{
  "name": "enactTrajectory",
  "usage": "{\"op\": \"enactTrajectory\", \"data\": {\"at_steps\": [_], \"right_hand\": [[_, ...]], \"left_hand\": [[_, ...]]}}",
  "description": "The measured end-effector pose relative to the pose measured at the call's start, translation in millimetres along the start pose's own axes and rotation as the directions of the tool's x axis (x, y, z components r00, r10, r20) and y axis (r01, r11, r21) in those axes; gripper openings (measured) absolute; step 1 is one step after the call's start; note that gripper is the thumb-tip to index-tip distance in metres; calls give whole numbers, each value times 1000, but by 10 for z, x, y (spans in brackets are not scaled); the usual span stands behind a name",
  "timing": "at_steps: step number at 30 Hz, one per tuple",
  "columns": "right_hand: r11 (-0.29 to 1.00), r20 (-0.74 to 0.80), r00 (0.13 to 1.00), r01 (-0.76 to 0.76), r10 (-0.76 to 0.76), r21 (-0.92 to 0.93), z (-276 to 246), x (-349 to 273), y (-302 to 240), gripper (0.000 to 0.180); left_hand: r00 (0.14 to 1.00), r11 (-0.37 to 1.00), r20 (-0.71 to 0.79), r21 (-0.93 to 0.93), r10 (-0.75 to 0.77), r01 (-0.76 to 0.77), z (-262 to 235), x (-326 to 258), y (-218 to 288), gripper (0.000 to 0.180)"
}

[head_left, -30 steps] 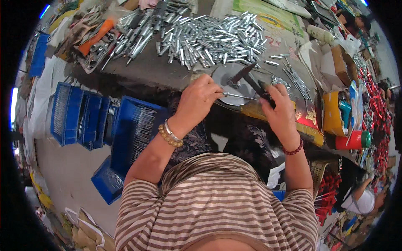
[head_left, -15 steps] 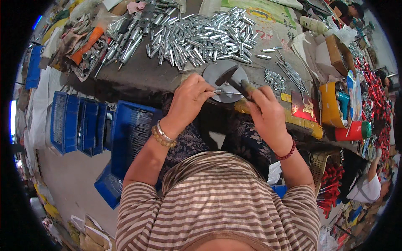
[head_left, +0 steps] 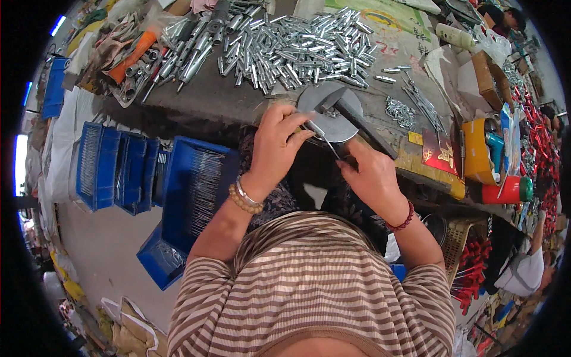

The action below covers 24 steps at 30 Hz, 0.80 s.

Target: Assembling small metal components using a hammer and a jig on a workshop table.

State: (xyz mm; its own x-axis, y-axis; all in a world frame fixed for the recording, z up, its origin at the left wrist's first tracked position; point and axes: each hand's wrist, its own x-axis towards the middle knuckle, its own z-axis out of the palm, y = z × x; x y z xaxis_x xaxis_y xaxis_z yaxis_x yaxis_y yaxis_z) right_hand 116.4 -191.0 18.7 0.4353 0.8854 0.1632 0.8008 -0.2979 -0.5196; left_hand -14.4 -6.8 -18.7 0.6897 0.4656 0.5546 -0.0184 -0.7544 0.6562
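Observation:
A thin metal rod [head_left: 331, 147] with a thicker shiny sleeve at its upper end slants between my hands. My left hand [head_left: 275, 146] is closed, pinching the sleeve end near the rim of a round grey metal plate [head_left: 306, 95]. At the rod's lower end, the thumb and fingers of my right hand [head_left: 375, 178] are closed on it. A hammer [head_left: 370, 132] lies across the plate, its head toward the middle and its dark handle pointing down to the right, just beyond my right hand. Small bits lie on the plate by the hammer head.
Behind the plate spreads a heap of shiny metal sleeves [head_left: 297, 50]. To its right lie small metal pins [head_left: 400, 113] and thin rods [head_left: 423, 106]. A yellow container [head_left: 476, 149] stands at the right edge. Blue bins [head_left: 172, 196] holding thin rods are at my left.
My right hand has let go of the hammer, which now lies on the plate, and has taken the rod's free end. The rod has swung from nearly level to slanting down toward me.

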Motion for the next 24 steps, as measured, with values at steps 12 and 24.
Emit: {"op": "enactTrajectory", "data": {"at_steps": [12, 24], "right_hand": [[793, 287, 930, -350, 230, 499, 184, -98, -275, 23], [683, 139, 926, -356, 352, 638, 120, 76, 126, 43]], "left_hand": [[720, 413, 252, -678, -646, 608, 147, -337, 269, 59], [492, 531, -246, -594, -835, 605, -830, -1415, -764, 51]]}}
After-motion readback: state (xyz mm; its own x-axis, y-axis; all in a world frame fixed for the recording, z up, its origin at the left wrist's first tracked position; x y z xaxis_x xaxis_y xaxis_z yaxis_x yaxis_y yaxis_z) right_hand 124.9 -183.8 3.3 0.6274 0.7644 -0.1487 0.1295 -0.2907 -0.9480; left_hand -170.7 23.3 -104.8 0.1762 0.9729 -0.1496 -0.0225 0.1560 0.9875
